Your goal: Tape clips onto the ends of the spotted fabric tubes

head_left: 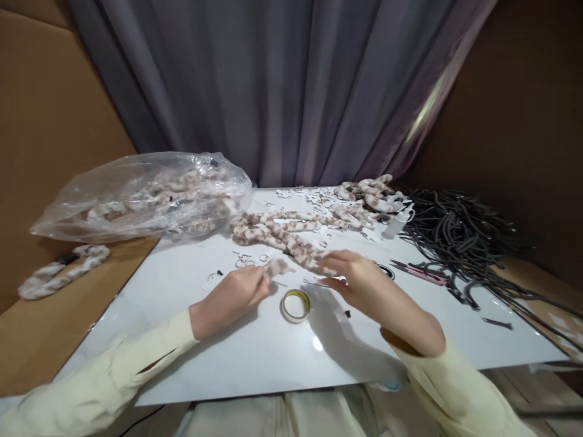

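Observation:
My left hand (234, 297) is closed, pinching a short end of brown-and-white fuzzy fabric (277, 267) above the white table. Across from it, my right hand (364, 282) curls with thumb and fingers drawn toward each other. A thin dark item shows by its fingertips, too blurred to name. Just behind the fingers lies a long fuzzy brown-and-white tube (300, 250), bent into loops. A roll of tape (295, 305) rests flat on the table between and in front of both hands.
A clear plastic bag (150, 194) of fuzzy loops stands at back left; another fuzzy loop (64, 273) lies on cardboard. To the right are pink-handled scissors (419, 273), a white bottle (398, 223) and a heap of black cords (460, 224). Small scraps lie scattered about.

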{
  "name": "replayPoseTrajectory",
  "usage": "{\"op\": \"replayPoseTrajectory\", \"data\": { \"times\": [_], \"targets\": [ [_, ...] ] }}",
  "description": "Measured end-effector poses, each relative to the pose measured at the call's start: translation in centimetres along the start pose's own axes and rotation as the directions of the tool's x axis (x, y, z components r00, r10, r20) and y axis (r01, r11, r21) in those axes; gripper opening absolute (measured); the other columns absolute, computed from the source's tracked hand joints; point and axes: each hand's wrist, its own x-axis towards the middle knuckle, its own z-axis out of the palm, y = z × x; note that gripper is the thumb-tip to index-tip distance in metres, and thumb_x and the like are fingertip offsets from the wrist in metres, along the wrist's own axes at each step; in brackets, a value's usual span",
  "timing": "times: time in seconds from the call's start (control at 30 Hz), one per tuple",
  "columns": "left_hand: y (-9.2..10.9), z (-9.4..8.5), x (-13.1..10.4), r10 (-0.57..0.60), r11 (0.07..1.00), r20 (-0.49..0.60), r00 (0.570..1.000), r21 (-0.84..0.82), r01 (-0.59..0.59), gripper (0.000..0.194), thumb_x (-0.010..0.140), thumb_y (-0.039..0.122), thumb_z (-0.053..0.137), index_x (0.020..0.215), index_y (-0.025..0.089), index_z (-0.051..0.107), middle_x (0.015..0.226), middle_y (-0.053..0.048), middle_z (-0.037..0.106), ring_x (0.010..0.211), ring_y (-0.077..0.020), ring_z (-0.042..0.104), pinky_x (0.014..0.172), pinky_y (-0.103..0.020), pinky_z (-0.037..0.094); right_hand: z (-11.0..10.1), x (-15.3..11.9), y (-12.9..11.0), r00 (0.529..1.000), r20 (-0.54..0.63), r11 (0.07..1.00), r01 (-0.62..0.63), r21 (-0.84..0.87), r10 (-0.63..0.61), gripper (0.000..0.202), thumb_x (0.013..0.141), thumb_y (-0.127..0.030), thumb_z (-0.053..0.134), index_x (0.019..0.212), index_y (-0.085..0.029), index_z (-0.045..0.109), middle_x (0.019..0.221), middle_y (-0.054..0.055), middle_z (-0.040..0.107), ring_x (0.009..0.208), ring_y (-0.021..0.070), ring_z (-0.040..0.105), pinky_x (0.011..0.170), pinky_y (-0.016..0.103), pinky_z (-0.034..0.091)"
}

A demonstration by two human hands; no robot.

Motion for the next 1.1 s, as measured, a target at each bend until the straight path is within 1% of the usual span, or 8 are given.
{"op": "replayPoseTrajectory", "data": {
  "times": [0.07,0.13,0.27,0.4,0.53,0.8,0.93,1.1],
  "targets": [
    [1.1,0.9,1.4,0.088,0.996,-0.026,0.996,-0.005,-0.089,0.027,0.092,0.019,0.030,0.067,0.019,0.040,0.057,0.001,0.050,0.049,-0.0120,0.049,0.048,-0.024,0.037,0.8,-2.4,0.1,0.992,0.067,0.991,-0.109,0.072,0.104,0.013,0.079,-0.012,0.060,0.091,-0.016,0.063,0.091,0.010,0.063,0.084,0.0252,0.059,0.069,0.034,0.046],
    [2.2,2.1,2.5,0.205,0.979,-0.048,0.978,0.024,-0.204,0.027,0.091,0.016,0.029,0.066,0.018,0.041,0.056,0.001,0.050,0.047,-0.0122,0.049,0.044,-0.024,0.035,2.3,-4.2,-0.3,0.986,0.117,0.972,-0.137,0.193,0.116,0.016,0.077,-0.009,0.060,0.092,-0.016,0.060,0.090,0.009,0.061,0.084,0.0231,0.058,0.071,0.033,0.047],
    [3.0,4.6,3.7,0.372,0.926,-0.110,0.922,0.106,-0.361,0.029,0.088,0.014,0.031,0.061,0.019,0.042,0.051,0.000,0.049,0.047,-0.0140,0.048,0.043,-0.027,0.033,5.0,-5.3,-1.2,0.990,0.017,0.939,-0.136,0.315,0.137,0.017,0.081,-0.010,0.055,0.096,-0.016,0.055,0.099,0.011,0.056,0.093,0.0233,0.052,0.078,0.035,0.045],
    [2.6,5.7,3.6,0.335,0.942,-0.143,0.931,0.063,-0.329,0.030,0.087,0.015,0.032,0.059,0.018,0.043,0.050,0.000,0.049,0.048,-0.0137,0.048,0.049,-0.027,0.038,6.1,-4.7,-1.6,0.987,-0.071,0.923,-0.107,0.369,0.143,0.009,0.082,-0.009,0.050,0.081,-0.018,0.051,0.090,0.008,0.055,0.085,0.0211,0.051,0.071,0.032,0.044],
    [2.4,5.8,3.4,0.302,0.953,-0.146,0.942,0.035,-0.300,0.032,0.088,0.016,0.032,0.058,0.018,0.043,0.050,0.000,0.050,0.048,-0.0132,0.048,0.050,-0.026,0.038,6.6,-4.2,-1.6,0.977,-0.116,0.902,-0.118,0.416,0.181,0.018,0.081,-0.004,0.045,0.071,-0.019,0.048,0.078,0.005,0.055,0.075,0.0178,0.051,0.064,0.028,0.040],
    [1.5,4.6,3.1,0.242,0.960,-0.087,0.966,-0.119,-0.251,0.034,0.089,0.021,0.033,0.057,0.018,0.044,0.049,0.001,0.045,0.047,-0.0111,0.042,0.047,-0.023,0.033,5.8,-4.0,-0.7,0.948,-0.211,0.891,-0.127,0.436,0.238,0.018,0.080,-0.006,0.043,0.069,-0.018,0.050,0.070,0.003,0.055,0.064,0.0152,0.050,0.059,0.025,0.037],
    [1.6,4.1,3.1,0.251,0.955,-0.127,0.960,-0.128,-0.267,0.031,0.085,0.020,0.036,0.057,0.018,0.048,0.061,-0.004,0.055,0.055,-0.0133,0.047,0.053,-0.025,0.038,5.3,-4.0,-0.7,0.920,-0.261,0.885,-0.158,0.437,0.293,0.016,0.078,-0.007,0.045,0.069,-0.019,0.052,0.072,0.004,0.058,0.065,0.0159,0.053,0.059,0.025,0.039],
    [1.5,3.6,3.8,0.181,0.976,-0.119,0.976,-0.103,-0.194,0.026,0.086,0.018,0.038,0.065,0.016,0.054,0.070,-0.006,0.059,0.064,-0.0160,0.049,0.063,-0.028,0.042,4.6,-4.3,-0.9,0.904,-0.276,0.883,-0.187,0.431,0.326,0.016,0.076,-0.008,0.045,0.068,-0.019,0.053,0.073,0.004,0.060,0.064,0.0166,0.055,0.057,0.026,0.040]
  ]
}}
